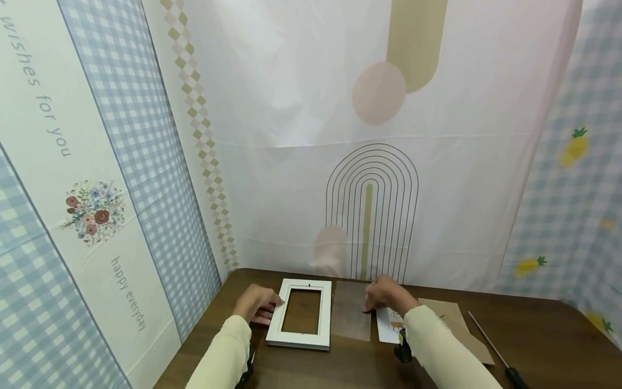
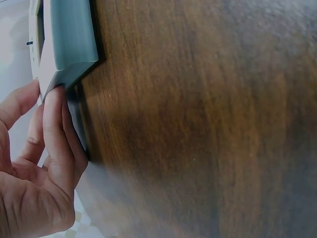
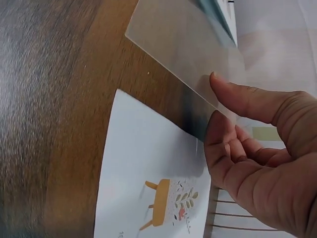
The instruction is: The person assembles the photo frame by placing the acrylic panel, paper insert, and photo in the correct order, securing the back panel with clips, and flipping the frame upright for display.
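Observation:
A white rectangular picture frame (image 1: 298,340) lies on the brown table, its middle opening showing the wood below. My left hand (image 1: 257,303) grips the frame's left side, the thumb at its upper edge and the fingers against the outer side, as the left wrist view shows. To the frame's right is a clear thin sheet (image 1: 351,313). My right hand (image 1: 387,294) pinches the sheet's right edge between thumb and forefinger; in the right wrist view the sheet (image 3: 173,44) is tilted, with that edge above the table. Below the right hand lies a white printed card (image 3: 143,139).
A brown backing board (image 1: 454,319) lies right of the card, partly behind the right forearm. Farther right is a screwdriver (image 1: 489,339) with a black handle. A patterned cloth (image 1: 282,205) hangs behind the table (image 1: 544,335).

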`<act>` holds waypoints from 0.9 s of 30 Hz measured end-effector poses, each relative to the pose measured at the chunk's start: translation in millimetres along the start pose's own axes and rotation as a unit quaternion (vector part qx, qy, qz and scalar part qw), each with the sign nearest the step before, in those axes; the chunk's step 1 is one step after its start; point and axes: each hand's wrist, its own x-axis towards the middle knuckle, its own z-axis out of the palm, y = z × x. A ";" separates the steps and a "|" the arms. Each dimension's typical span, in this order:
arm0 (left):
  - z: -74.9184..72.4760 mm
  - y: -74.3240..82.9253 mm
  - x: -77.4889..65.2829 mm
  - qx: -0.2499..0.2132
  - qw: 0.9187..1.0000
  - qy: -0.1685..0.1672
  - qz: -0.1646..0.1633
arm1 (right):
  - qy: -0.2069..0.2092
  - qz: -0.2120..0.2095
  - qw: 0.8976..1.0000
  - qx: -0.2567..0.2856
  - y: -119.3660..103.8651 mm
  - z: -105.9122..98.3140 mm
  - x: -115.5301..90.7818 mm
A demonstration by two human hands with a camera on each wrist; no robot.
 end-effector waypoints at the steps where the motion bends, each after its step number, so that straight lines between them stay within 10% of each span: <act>1: -0.3 0.4 0.4 0.000 1.000 0.000 -0.001 | -0.004 0.001 1.000 0.016 -0.4 -1.1 0.1; 27: 3.3 1.3 -4.2 0.003 1.000 0.012 0.004 | -0.075 0.026 0.980 0.181 16.7 -2.8 1.6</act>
